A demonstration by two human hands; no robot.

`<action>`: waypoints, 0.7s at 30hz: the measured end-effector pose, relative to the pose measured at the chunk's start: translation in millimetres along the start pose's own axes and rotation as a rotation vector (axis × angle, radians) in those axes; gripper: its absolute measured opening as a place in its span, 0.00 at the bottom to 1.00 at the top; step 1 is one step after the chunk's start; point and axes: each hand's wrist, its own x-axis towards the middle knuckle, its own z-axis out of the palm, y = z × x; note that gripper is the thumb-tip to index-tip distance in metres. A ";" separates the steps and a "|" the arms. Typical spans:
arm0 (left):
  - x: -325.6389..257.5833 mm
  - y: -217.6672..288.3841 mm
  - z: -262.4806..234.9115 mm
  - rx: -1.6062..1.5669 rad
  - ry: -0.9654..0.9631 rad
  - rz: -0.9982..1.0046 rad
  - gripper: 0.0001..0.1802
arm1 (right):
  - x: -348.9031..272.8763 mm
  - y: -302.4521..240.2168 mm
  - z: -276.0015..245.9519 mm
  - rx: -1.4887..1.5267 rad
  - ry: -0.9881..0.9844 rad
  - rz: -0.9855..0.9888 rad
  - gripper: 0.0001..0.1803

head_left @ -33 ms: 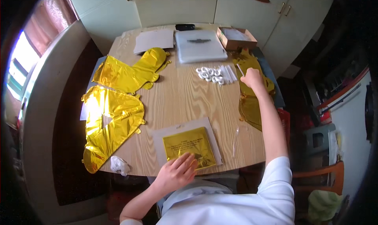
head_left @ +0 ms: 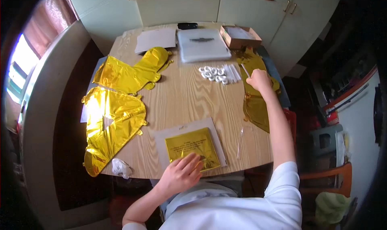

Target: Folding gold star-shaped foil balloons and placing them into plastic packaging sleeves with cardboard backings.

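Observation:
A thin white straw (head_left: pixel 245 70) sticks out of my right hand (head_left: pixel 258 80), whose fingers are closed on it. That hand reaches over gold foil balloons (head_left: pixel 256 114) lying flat at the table's right side. Close to the front edge, my left hand (head_left: pixel 182 173) is at the lower edge of a folded gold foil balloon (head_left: pixel 192 144), its fingers stretched out with nothing in them. Whether they touch the foil I cannot tell. Under the folded foil lies a grey-white card in a clear bag (head_left: pixel 161 143). Beside the right hand sit white ribbon rolls (head_left: pixel 214 74) and several more straws (head_left: pixel 232 73).
More flat gold foil balloons (head_left: pixel 115 125) cover the table's left side. At the back are grey cards (head_left: pixel 156 39), a stack of clear bags (head_left: pixel 203 46), a black object (head_left: pixel 188 25) and a cardboard box (head_left: pixel 241 38). Crumpled white plastic (head_left: pixel 121 168) lies at the front left.

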 end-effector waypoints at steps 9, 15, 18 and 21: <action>6.4 -0.9 27.5 -0.121 -0.143 -0.010 0.25 | -256.7 5.6 1.6 0.679 -0.130 -0.310 0.07; 9.5 0.7 24.3 -0.122 -0.153 -0.025 0.21 | -341.9 -2.6 33.3 0.685 -0.064 -0.592 0.11; 8.3 2.1 26.3 -0.123 -0.136 -0.029 0.21 | -351.9 -11.6 54.6 0.685 -0.018 -0.591 0.09; 7.1 1.8 28.2 -0.131 -0.121 -0.031 0.21 | -352.9 -18.4 68.5 0.688 -0.028 -0.605 0.08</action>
